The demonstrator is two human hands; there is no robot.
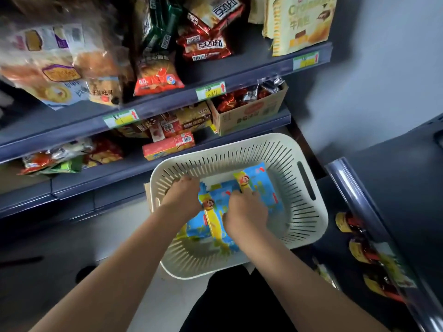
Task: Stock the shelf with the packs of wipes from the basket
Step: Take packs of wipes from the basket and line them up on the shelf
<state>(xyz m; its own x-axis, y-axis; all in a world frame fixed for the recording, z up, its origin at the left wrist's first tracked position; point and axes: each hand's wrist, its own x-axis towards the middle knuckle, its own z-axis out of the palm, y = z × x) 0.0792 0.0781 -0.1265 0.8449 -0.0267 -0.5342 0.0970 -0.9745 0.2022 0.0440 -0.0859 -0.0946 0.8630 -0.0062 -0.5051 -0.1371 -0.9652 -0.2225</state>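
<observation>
Forearms, bare, fill the btm of the view, w/ both hands down in the basket (309, 238). Left hand (183, 197) curls its fingers over the left edge of the near pack (217, 221) of wipes. Right hand (244, 215) curls over the same pack's right side, fingertips tucked btwn it and the far pack (261, 185). Both are grasping the near pack.

It lies flat-ish on more blue packs, long axis running away from the camera w/ a slight lean right. A yellow strip w/ a cartoon figure runs along that axis. Far pack sits tilted toward the back-right wall, same blue/yellow print. Text on both is too small to read.

Basket is cream plastic w/ slotted walls and a handle cut-out on the right side. Black trousers (227, 305) show just below it.

Beyond is a dark grey shelf (119, 174) w/ snacks: a red/yellow box (167, 144) and a cardboard box (251, 113) of foil-wrapped pcs. The level above has green/yellow price tags (211, 90) w/ red arrows, a red bag (158, 75) marked "8.0", blurred bread bags (48, 68), and a cream bag (302, 22) reading approx. "Croissant" & "牛角包". At right, jars (357, 250) w/ yellow lids sit under another shelf rail. Floor (48, 248) is grey, wall (383, 68) pale grey.
</observation>
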